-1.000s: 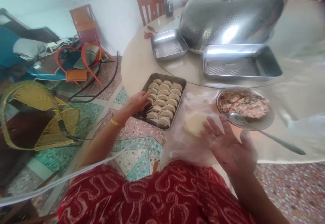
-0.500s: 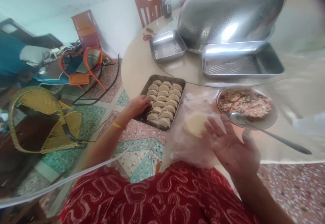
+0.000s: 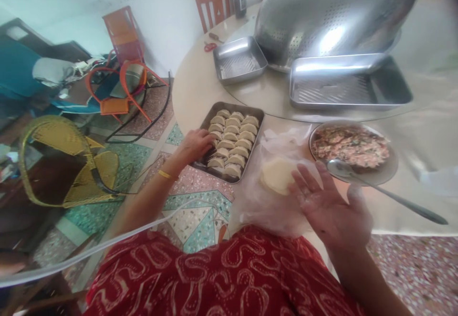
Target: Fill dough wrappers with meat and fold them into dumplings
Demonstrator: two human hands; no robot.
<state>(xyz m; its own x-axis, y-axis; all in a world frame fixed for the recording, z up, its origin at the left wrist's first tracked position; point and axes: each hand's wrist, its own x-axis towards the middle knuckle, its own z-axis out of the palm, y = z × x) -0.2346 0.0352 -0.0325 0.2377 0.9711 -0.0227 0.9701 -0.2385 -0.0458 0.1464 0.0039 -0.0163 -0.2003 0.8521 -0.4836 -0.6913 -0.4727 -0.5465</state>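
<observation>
My left hand (image 3: 196,145) reaches over the left side of a dark metal tray (image 3: 233,179), fingers bent down and closed at a dumpling on the edge of the rows; its fingertips are partly hidden. Several pale folded dumplings (image 3: 232,137) lie in slanting rows in the tray. My right hand (image 3: 331,206) is palm up with fingers spread, holding nothing. It hovers between a stack of round dumpling wrappers (image 3: 278,175) on crumpled plastic and a bowl (image 3: 393,165) of minced filling (image 3: 352,146). A long-handled metal spoon (image 3: 390,193) rests across the bowl's front rim.
Two steel trays, a small one (image 3: 240,63) and a larger one (image 3: 350,84), stand farther back. Behind them leans a big perforated steel lid (image 3: 332,20). Red-handled scissors (image 3: 210,47) lie near the table's far left edge. A white cable (image 3: 118,242) crosses before my left forearm.
The view has shifted slightly, so the table items appear a little to the right. Both hands keep nearly the same pose and place beside the tray and bowl.
</observation>
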